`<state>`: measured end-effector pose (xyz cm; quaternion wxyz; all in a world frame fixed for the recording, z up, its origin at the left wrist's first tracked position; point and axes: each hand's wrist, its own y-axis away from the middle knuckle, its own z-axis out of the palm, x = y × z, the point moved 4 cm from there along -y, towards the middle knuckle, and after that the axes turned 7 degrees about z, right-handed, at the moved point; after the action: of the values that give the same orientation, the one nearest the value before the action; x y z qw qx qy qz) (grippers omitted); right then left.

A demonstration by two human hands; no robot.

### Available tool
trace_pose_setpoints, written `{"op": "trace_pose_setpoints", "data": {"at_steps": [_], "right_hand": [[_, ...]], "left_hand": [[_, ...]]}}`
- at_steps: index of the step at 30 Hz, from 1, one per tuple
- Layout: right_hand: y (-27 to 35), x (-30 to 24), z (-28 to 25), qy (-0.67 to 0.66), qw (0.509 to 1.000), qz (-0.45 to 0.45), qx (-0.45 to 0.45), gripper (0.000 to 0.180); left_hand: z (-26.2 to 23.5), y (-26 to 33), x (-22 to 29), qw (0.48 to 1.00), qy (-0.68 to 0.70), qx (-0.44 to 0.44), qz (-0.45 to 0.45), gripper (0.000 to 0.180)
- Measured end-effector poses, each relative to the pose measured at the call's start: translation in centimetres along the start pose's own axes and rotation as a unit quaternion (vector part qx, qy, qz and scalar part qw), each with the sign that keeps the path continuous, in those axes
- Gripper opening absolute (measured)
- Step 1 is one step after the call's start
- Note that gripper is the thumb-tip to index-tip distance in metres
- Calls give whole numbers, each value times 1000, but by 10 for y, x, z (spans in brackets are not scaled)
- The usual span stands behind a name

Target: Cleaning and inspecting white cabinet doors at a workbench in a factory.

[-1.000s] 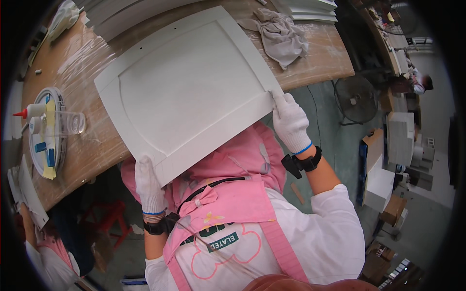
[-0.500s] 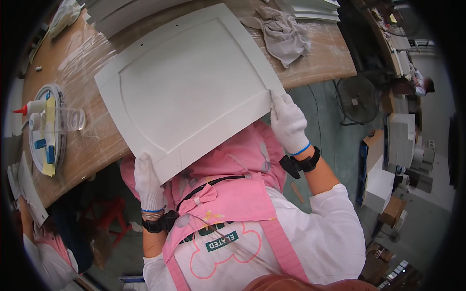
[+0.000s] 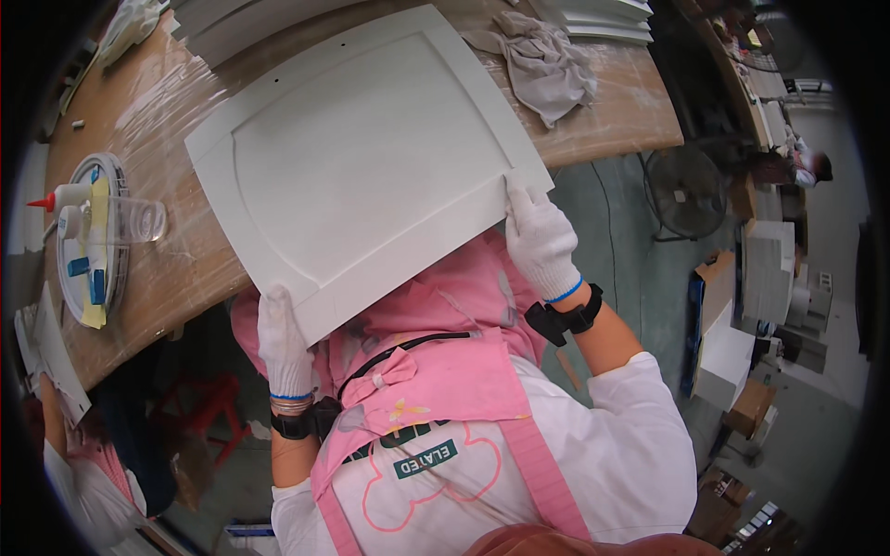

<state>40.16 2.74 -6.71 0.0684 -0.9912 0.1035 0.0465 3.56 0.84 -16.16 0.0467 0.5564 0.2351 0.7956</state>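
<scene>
A white panel (image 3: pixel 357 157) with a recessed middle, like a cabinet door, lies partly on the table, its near edge sticking out over my lap. My left hand (image 3: pixel 283 343), in a white knitted glove, grips the panel's near left corner. My right hand (image 3: pixel 540 236), gloved the same way, is closed on the near edge close to the right corner, fingers hidden beneath and thumb on top. Two small dark holes show along the panel's far edge.
Plastic film covers the brown table (image 3: pixel 167 269). At left, a round white lid (image 3: pixel 113 287) carries a red-tipped glue bottle (image 3: pixel 69 196) and a clear cup (image 3: pixel 148 221). A grey cloth (image 3: pixel 547 74) lies far right, near stacked white panels (image 3: pixel 603 18). A fan (image 3: pixel 686 190) stands on the floor.
My right hand has slid a little left along the near edge, away from the right corner. The panel has shifted very slightly to the right.
</scene>
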Motion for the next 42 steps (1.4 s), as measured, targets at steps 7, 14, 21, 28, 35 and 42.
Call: {"op": "trace_pose_setpoints", "data": {"at_steps": [7,14,21,28,35,42], "right_hand": [[-11,9,-10,-52,997,-17,59,48],[31,-96,7,-52,985,-165,-18,50],[20,-85,2,-31,996,-83,29,49],[73,-181,13,-34,963,-258,-67,39],[55,-187,9,-78,951,-284,-93,45],[76,-204,-6,-138,881,-430,-143,39]], "left_hand": [[11,8,12,1000,-16,23,4,46],[11,8,13,999,-20,34,-2,41],[-6,29,21,998,6,-63,17,39],[-8,63,29,987,49,-152,-22,49],[-70,71,6,982,153,-114,2,41],[-73,83,0,985,154,-80,0,44]]}}
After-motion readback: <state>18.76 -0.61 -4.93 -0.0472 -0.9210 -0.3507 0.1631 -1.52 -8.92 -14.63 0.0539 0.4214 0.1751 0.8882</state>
